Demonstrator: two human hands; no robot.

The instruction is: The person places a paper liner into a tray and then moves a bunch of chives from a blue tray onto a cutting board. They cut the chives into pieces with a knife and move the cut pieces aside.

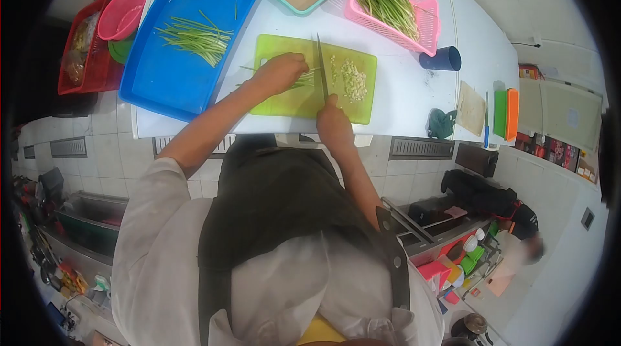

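Right hand (334,123) gripping long steel knife (321,68); left hand (279,73) pinning green chive stalks (304,79) on lime plastic cutting board (349,108). Risk: blade nicking fingertips sitting close beside edge.

A commercial kitchen, by the look of it: white surface (414,87) crowded with a green cutting board (291,103), blue tray (168,81) and pink basket (420,19) of green stalks, tiled floor, steel sink (90,216) alongside.

The knife (321,68) handle is hidden inside the right hand (334,125); a bystander's face is blurred.
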